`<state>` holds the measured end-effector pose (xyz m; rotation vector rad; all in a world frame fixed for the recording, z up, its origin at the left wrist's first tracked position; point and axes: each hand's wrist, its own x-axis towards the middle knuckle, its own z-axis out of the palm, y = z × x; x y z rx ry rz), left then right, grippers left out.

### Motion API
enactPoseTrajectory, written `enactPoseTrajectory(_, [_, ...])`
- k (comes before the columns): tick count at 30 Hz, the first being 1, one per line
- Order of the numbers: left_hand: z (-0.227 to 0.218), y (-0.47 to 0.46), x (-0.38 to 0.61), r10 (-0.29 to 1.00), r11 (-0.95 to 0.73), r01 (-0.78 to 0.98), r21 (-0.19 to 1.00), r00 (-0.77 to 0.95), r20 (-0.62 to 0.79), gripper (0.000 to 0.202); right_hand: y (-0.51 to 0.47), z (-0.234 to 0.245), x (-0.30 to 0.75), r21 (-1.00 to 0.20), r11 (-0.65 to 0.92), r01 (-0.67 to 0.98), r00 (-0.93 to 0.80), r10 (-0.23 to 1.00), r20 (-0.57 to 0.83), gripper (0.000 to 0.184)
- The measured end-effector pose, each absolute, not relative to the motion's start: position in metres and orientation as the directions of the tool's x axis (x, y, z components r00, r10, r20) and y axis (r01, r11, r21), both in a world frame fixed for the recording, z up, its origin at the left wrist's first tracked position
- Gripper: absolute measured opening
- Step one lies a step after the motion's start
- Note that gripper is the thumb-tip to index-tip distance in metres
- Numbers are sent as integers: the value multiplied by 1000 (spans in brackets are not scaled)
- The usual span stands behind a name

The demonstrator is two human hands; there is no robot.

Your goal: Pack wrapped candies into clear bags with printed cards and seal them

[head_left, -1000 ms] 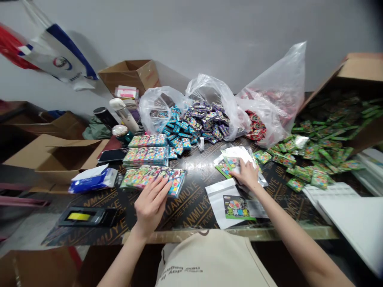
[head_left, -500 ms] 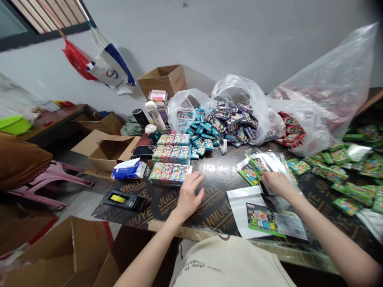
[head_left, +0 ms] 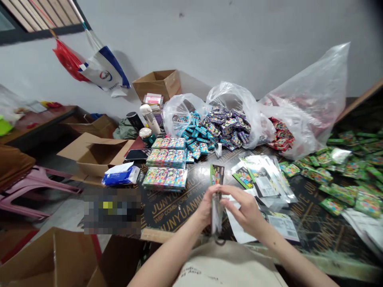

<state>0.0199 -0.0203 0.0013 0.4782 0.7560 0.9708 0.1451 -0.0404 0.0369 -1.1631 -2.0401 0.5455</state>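
Both my hands meet in front of me above the near table edge, holding one clear plastic pouch (head_left: 216, 199) upright and edge-on; a green printed card shows at its top. My left hand (head_left: 206, 207) grips its left side and my right hand (head_left: 243, 209) pinches its right side. Beneath them lie a flat white pouch (head_left: 236, 223) and a loose pile of clear pouches with green cards (head_left: 260, 175). Three stacks of colourful packed pouches (head_left: 166, 161) stand to the left on the black board table (head_left: 173, 207).
Clear bags spill blue packets (head_left: 194, 133), purple packets (head_left: 227, 127) and red packets (head_left: 279, 133) at the back. Green packets (head_left: 344, 171) cover the right side. Open cardboard boxes (head_left: 95, 153), a tissue pack (head_left: 119, 175), flasks (head_left: 148, 117) and a pink chair (head_left: 36, 187) are on the left.
My left hand left the packed stacks and my right hand left the pouch pile; both came together near me and lifted one pouch. The view swung left.
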Motion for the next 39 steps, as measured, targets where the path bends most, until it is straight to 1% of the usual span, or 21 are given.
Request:
enactPoseTrajectory(2, [-8, -16, -5, 880, 464, -507, 726, 356, -314, 40, -30, 39, 152, -735, 446, 511, -228, 895, 384, 22])
enactPoseTrajectory(4, [-18, -5, -32, 906, 403, -431, 808, 313, -285, 38, -22, 39, 157, -771, 400, 496, -172, 915, 364, 20])
enactPoseTrajectory(7, [-27, 13, -63, 918, 372, -340, 864, 271, -289, 43, -19, 35, 157, -789, 388, 476, -198, 922, 334, 21])
enactPoseTrajectory(10, [-24, 24, -78, 929, 344, -278, 897, 238, -283, 49, -20, 29, 152, -785, 406, 467, -223, 914, 340, 23])
enactPoseTrajectory(13, [-13, 19, -73, 925, 346, -276, 897, 261, -276, 52, -16, 27, 150, -771, 435, 465, -211, 900, 380, 28])
enactPoseTrajectory(16, [-4, 3, -55, 858, 426, -309, 851, 435, -272, 52, -7, 28, 151, -768, 468, 437, -191, 883, 430, 38])
enactPoseTrajectory(18, [-1, -8, -40, 811, 483, -342, 806, 521, -265, 54, 0, 28, 152, -785, 460, 415, -182, 887, 424, 41])
enactPoseTrajectory(19, [0, -12, -34, 800, 503, -361, 785, 538, -265, 54, 3, 27, 152, -794, 448, 412, -184, 894, 409, 40])
enactPoseTrajectory(21, [0, -16, -24, 797, 514, -385, 767, 546, -259, 54, 7, 27, 154, -790, 439, 428, -237, 898, 371, 31])
enactPoseTrajectory(23, [1, -16, -20, 782, 512, -359, 780, 571, -249, 53, 9, 28, 158, -763, 463, 450, -347, 878, 328, 25])
enactPoseTrajectory(26, [8, -13, -20, 763, 482, -288, 827, 603, -234, 50, 8, 30, 166, -741, 506, 442, -510, 821, 256, 25])
enactPoseTrajectory(27, [11, -13, -20, 759, 479, -270, 835, 605, -240, 48, 8, 30, 169, -743, 503, 442, -525, 816, 240, 25])
enactPoseTrajectory(28, [13, -13, -20, 758, 479, -260, 838, 603, -246, 45, 7, 30, 171, -746, 493, 448, -525, 820, 227, 29])
enactPoseTrajectory(30, [17, -15, -17, 762, 484, -258, 836, 594, -258, 39, 8, 28, 175, -755, 463, 464, -487, 846, 219, 42])
enactPoseTrajectory(31, [17, -16, -15, 767, 487, -269, 831, 587, -259, 36, 9, 26, 176, -770, 441, 462, -463, 860, 214, 44])
enactPoseTrajectory(33, [18, -17, -11, 785, 482, -301, 822, 566, -253, 31, 10, 21, 176, -822, 381, 424, -407, 891, 203, 37])
enactPoseTrajectory(35, [17, -17, -9, 802, 479, -326, 815, 539, -255, 27, 11, 17, 174, -870, 320, 374, -265, 936, 230, 32])
enactPoseTrajectory(36, [17, -16, -9, 812, 476, -334, 814, 523, -260, 26, 10, 14, 173, -887, 299, 351, -161, 953, 258, 36])
enactPoseTrajectory(37, [16, -15, -9, 822, 469, -338, 816, 504, -264, 27, 9, 12, 170, -903, 282, 323, -52, 958, 281, 45])
enactPoseTrajectory(38, [16, -14, -9, 833, 459, -338, 822, 486, -266, 28, 7, 9, 167, -925, 260, 278, 35, 959, 281, 53])
enactPoseTrajectory(39, [16, -14, -10, 844, 445, -335, 831, 467, -264, 30, 6, 6, 164, -952, 223, 209, 61, 969, 241, 56])
